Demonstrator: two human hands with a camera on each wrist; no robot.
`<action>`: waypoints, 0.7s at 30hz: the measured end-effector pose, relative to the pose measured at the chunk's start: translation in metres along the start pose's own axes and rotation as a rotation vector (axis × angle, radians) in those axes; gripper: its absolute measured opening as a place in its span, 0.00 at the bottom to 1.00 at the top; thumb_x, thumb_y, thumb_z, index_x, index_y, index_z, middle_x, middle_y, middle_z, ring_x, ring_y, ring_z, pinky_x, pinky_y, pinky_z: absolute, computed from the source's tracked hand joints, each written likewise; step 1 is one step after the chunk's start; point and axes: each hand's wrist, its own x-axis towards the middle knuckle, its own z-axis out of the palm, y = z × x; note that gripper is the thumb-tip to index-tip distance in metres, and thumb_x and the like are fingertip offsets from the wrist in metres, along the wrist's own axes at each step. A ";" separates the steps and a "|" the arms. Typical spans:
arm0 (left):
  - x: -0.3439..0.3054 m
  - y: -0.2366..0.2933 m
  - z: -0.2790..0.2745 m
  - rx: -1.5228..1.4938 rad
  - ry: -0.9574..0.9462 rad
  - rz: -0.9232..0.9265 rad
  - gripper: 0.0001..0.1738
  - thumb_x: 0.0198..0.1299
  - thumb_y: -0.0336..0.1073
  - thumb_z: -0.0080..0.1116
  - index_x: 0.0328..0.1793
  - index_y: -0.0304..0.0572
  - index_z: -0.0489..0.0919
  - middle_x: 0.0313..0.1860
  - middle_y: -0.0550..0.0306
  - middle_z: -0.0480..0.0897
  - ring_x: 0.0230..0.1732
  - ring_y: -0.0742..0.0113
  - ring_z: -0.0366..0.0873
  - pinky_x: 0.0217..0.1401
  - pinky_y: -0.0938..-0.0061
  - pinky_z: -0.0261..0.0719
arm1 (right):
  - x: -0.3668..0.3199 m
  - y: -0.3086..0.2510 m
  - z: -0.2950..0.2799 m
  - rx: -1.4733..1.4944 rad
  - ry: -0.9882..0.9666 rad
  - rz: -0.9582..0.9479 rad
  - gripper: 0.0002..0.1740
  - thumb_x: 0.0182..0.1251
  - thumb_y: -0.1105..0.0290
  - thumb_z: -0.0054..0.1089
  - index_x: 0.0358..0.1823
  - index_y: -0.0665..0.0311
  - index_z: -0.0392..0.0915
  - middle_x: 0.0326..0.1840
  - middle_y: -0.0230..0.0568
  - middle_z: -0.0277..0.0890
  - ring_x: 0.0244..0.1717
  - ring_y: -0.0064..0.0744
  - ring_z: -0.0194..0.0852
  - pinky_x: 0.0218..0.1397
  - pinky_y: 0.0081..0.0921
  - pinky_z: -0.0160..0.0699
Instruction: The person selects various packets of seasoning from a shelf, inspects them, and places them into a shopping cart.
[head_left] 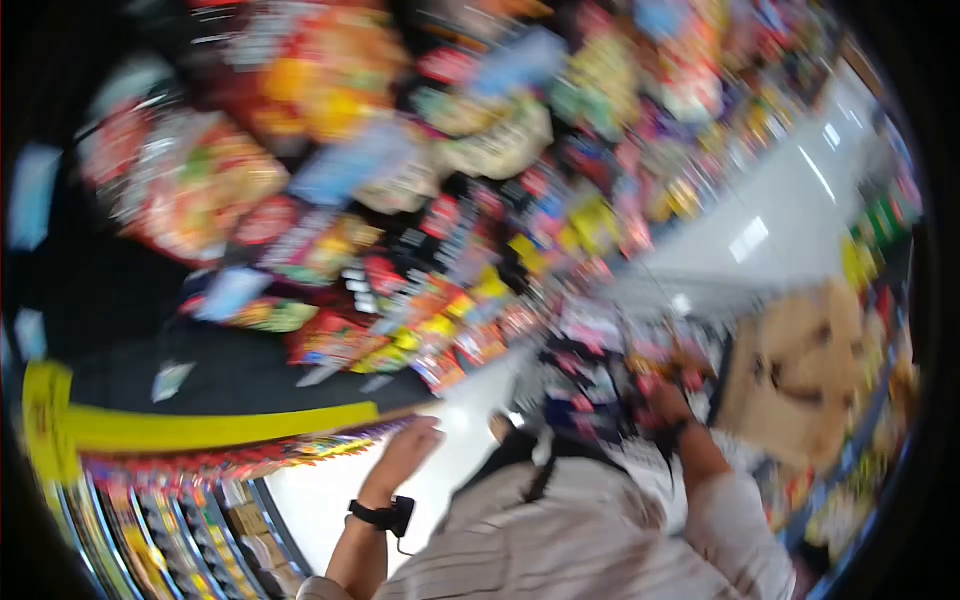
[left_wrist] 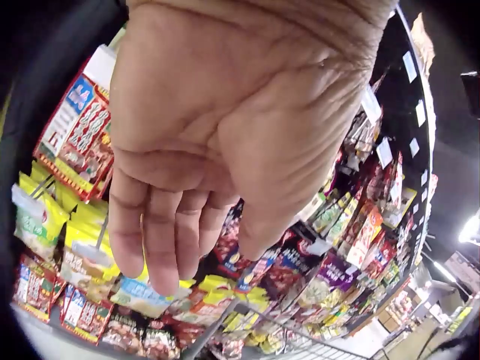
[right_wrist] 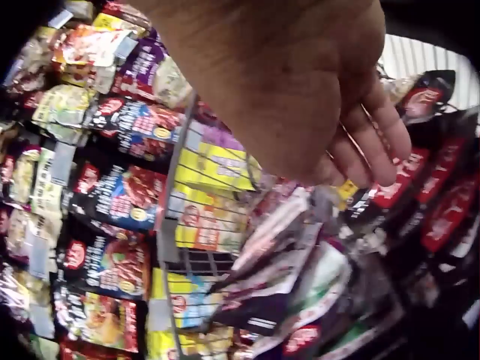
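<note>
The left hand point(head_left: 405, 455) hangs above the pale floor in the head view. Its palm point(left_wrist: 225, 112) fills the upper left wrist view, fingers relaxed and holding nothing, with snack packets on the rack behind. The right hand point(head_left: 668, 405) is over a pile of packages point(head_left: 590, 385), blurred in the head view. In the right wrist view, loosely bent fingers of that hand point(right_wrist: 300, 97) are beside black bags with red labels point(right_wrist: 442, 195) and just above a dark, glossy bag point(right_wrist: 277, 277). Nothing is visible within these fingers; the thumb's contact is hidden.
Hanging snack bags point(head_left: 330, 80) line the large rack, which has a yellow edge strip point(head_left: 220, 428). A wire cart point(right_wrist: 174, 217) stands close to the shelf packets. A brown sheet-like object point(head_left: 800, 375) is at the right, and shelving point(head_left: 190, 530) is at the lower left.
</note>
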 end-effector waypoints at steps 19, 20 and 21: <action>-0.035 0.231 -0.225 -0.433 0.892 0.795 0.17 0.75 0.34 0.55 0.65 0.35 0.73 0.54 0.54 0.82 0.52 0.69 0.82 0.56 0.73 0.80 | 0.014 -0.324 -0.419 1.023 0.157 -0.489 0.12 0.76 0.71 0.56 0.51 0.74 0.79 0.42 0.43 0.85 0.44 0.28 0.85 0.50 0.25 0.85; -0.030 0.238 -0.234 -0.378 0.963 0.870 0.19 0.74 0.34 0.55 0.66 0.34 0.72 0.56 0.52 0.81 0.55 0.66 0.81 0.58 0.72 0.79 | 0.011 -0.340 -0.432 0.992 0.191 -0.549 0.12 0.76 0.71 0.56 0.52 0.74 0.79 0.42 0.43 0.85 0.44 0.28 0.86 0.50 0.25 0.85; -0.023 0.246 -0.244 -0.358 1.008 0.898 0.21 0.75 0.36 0.55 0.69 0.34 0.69 0.61 0.48 0.78 0.61 0.64 0.78 0.64 0.70 0.76 | 0.007 -0.357 -0.446 0.958 0.226 -0.608 0.12 0.76 0.71 0.56 0.52 0.74 0.79 0.42 0.43 0.85 0.44 0.28 0.86 0.50 0.25 0.85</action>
